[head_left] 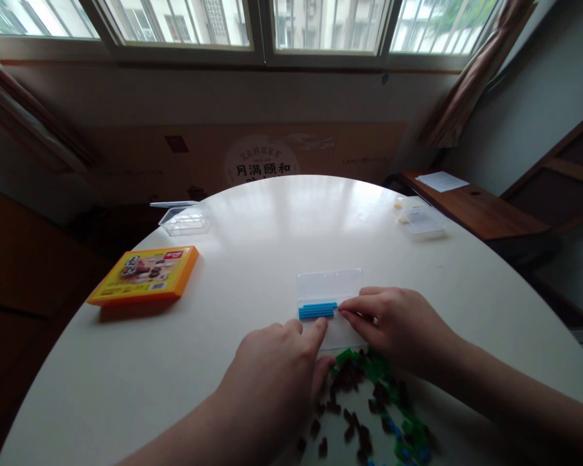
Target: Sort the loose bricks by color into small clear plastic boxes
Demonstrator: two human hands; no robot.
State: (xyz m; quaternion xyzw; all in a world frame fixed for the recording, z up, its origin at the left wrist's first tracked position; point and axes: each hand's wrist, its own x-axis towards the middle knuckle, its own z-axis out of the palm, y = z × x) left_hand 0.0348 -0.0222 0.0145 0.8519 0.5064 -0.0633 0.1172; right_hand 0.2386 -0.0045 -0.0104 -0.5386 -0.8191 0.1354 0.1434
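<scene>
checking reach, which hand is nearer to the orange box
Left. The left hand is right of the orange box and closer to the person; the right hand is farther right, by the blue bricks.

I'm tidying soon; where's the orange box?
In the head view, the orange box lies on the table's left side, just nearer than the clear tray, beyond and left of the left hand.

The bare left hand (272, 362) has a rounded back and tapered fingers (317, 331). The bare right hand (401, 323) has slim, tapered fingers. The bare left forearm (189, 424) and bare right forearm (510, 395) are smooth in outline.
</scene>
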